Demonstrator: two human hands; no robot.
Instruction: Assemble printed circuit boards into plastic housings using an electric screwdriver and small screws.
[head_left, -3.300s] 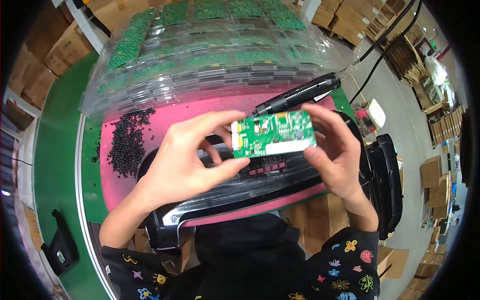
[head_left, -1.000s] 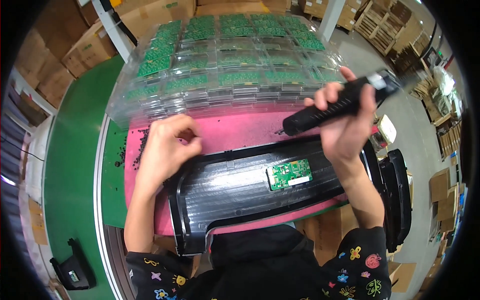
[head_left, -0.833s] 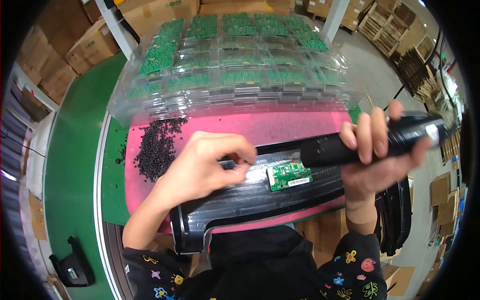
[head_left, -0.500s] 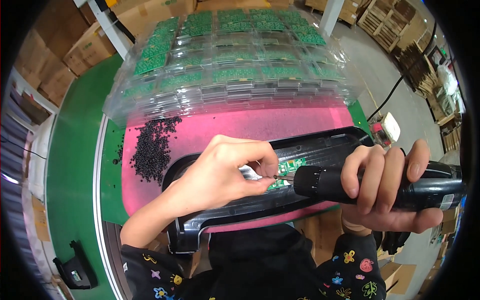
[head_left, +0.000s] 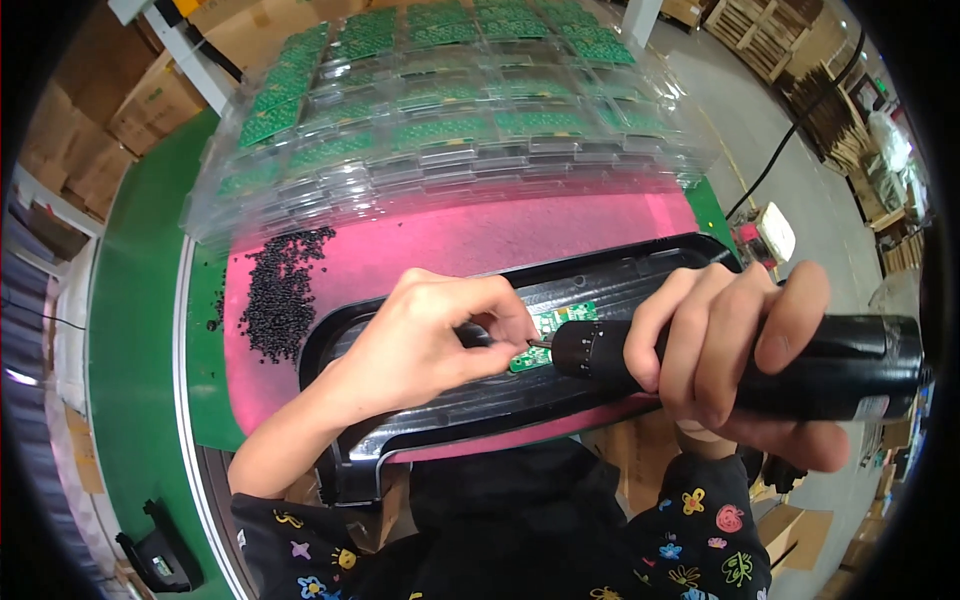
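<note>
My right hand (head_left: 735,345) wraps round a black electric screwdriver (head_left: 850,365), held nearly level with its bit pointing left. My left hand (head_left: 450,330) is closed in a pinch, with thumb and forefinger at the tip of the bit. Whatever sits between those fingertips is too small to make out. Just beneath them a green circuit board (head_left: 585,314) lies in a long black plastic housing (head_left: 690,246). The fingers and the screwdriver cover part of the board.
A pile of small black pieces, probably screws (head_left: 280,290), lies left on the pink mat (head_left: 440,220). Behind the housing stand stacked clear plastic trays (head_left: 450,165) with several green boards. A clear container (head_left: 765,237) is at the right. Another black part (head_left: 160,555) lies lower left.
The whole view has shifted, so the scene sits a little further left and higher. The screwdriver has come slightly closer to my left fingertips. Both hands keep their grips.
</note>
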